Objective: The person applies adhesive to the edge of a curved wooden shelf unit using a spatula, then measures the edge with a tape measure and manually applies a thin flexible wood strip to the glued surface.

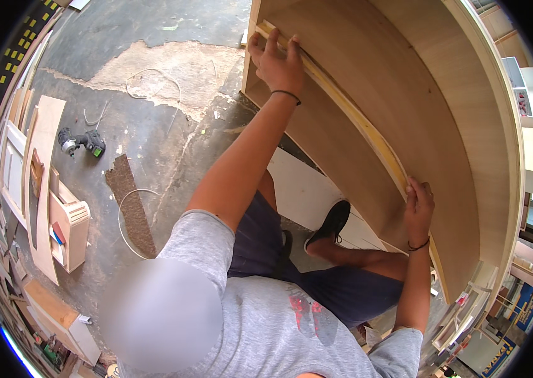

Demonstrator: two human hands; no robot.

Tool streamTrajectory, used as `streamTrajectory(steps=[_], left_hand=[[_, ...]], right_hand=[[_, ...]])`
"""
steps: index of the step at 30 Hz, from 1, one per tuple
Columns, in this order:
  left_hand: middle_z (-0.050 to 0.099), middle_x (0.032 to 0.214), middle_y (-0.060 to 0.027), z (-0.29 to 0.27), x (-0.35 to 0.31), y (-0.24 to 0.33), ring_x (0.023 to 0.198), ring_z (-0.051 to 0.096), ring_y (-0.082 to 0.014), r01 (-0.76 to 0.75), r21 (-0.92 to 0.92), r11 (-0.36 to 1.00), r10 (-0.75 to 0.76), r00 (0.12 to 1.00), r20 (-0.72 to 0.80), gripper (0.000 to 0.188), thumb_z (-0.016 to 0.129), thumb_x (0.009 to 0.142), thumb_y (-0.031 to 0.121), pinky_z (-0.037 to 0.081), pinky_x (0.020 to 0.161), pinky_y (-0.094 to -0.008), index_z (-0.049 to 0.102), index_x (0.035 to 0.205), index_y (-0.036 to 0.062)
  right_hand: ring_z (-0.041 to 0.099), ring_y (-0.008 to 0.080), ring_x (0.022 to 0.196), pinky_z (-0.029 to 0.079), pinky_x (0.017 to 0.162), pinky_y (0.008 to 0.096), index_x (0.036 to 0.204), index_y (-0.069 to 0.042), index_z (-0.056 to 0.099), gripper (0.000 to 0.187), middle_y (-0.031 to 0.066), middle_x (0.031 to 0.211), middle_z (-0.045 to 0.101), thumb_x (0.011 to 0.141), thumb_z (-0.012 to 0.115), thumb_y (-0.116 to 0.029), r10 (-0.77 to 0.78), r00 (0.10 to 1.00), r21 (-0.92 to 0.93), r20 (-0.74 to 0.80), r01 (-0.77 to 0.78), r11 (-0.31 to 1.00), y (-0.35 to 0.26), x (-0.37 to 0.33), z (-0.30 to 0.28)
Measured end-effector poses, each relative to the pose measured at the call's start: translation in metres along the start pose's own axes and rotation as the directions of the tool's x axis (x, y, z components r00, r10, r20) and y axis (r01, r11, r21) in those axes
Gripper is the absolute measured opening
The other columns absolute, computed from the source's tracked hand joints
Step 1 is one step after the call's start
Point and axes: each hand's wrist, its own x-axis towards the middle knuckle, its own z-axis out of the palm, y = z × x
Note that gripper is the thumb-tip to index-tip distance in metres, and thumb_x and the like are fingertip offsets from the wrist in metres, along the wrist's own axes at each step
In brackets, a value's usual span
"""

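A long, narrow wooden strip (348, 116) with a pale yellowish edge runs along the inside of a large plywood cabinet (399, 82). Near the strip's far end, my left hand (279, 66) grips it with fingers over its edge and the palm turned toward the cabinet's corner. Lower down and nearer to me, my right hand (419, 205) pinches the same strip between thumb and fingers. Between the two hands the strip lies close to the cabinet boards; whether it touches them all along, I cannot tell.
On the floor at left lies a cordless drill (82, 143), near a brown ragged board strip (131, 205) and loose pale cord (121, 220). A long plywood offcut (42, 189) and a small wooden drawer box (74, 230) stand further left. White panels (301, 189) lie beside my foot.
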Motion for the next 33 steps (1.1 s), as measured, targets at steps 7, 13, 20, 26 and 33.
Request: streamTrajectory(steps=[7, 13, 20, 26, 33], left_hand=[[0.03, 0.144, -0.0137, 0.004, 0.001, -0.004, 0.13, 0.036, -0.0318, -0.035, 0.0, 0.999, 0.035, 0.999, -0.029, 0.046, 0.066, 0.084, 0.032, 0.031, 0.1, -0.0524, 0.06, 0.122, 0.0068], [0.029, 0.144, -0.015, 0.004, 0.001, -0.004, 0.132, 0.034, -0.0325, -0.016, -0.011, 1.0, 0.016, 1.0, -0.022, 0.046, 0.065, 0.085, 0.031, 0.029, 0.102, -0.0518, 0.059, 0.123, 0.0048], [0.028, 0.144, -0.0152, 0.001, 0.0, -0.002, 0.132, 0.032, -0.0334, -0.043, -0.053, 0.998, 0.043, 0.999, 0.006, 0.046, 0.064, 0.086, 0.032, 0.029, 0.104, -0.0493, 0.059, 0.122, 0.0036], [0.032, 0.14, -0.0156, 0.006, 0.005, -0.01, 0.126, 0.041, -0.0338, -0.023, -0.016, 1.0, 0.023, 1.0, -0.015, 0.044, 0.067, 0.084, 0.032, 0.034, 0.102, -0.0474, 0.062, 0.119, 0.0052], [0.033, 0.135, -0.0172, 0.007, 0.006, -0.011, 0.117, 0.048, -0.0305, -0.091, -0.069, 0.993, 0.089, 0.995, -0.033, 0.049, 0.069, 0.082, 0.03, 0.042, 0.097, -0.0373, 0.06, 0.117, -0.0032]], right_hand=[[0.057, 0.0263, 0.076, 0.045, 0.07, 0.0358, 0.11, -0.005, 0.064, 0.026, 0.0117, 0.083, 0.06, 0.087, 0.054, 0.001, 0.003, 0.999, 0.117, -0.047, 0.003, 0.993, -0.005, 0.011, 0.006], [0.057, 0.0264, 0.076, 0.044, 0.072, 0.0364, 0.107, -0.004, 0.064, 0.023, 0.0116, 0.083, 0.059, 0.087, 0.054, 0.0, 0.038, 0.997, 0.105, -0.062, -0.032, 0.994, 0.0, 0.008, 0.003], [0.056, 0.0246, 0.074, 0.042, 0.073, 0.0356, 0.104, -0.005, 0.065, 0.022, 0.0086, 0.081, 0.061, 0.085, 0.055, 0.001, -0.001, 0.998, -0.044, -0.06, -0.001, 0.999, -0.01, 0.005, -0.002], [0.057, 0.0244, 0.071, 0.041, 0.072, 0.0353, 0.1, -0.007, 0.067, 0.021, 0.0085, 0.077, 0.06, 0.082, 0.058, 0.0, -0.001, 0.997, -0.019, -0.077, 0.0, 1.0, -0.009, 0.002, 0.001], [0.057, 0.0258, 0.07, 0.04, 0.069, 0.0369, 0.098, -0.011, 0.067, 0.023, 0.0081, 0.076, 0.06, 0.079, 0.06, -0.002, -0.065, 0.994, -0.159, -0.083, 0.051, 0.986, -0.011, -0.003, 0.005]])
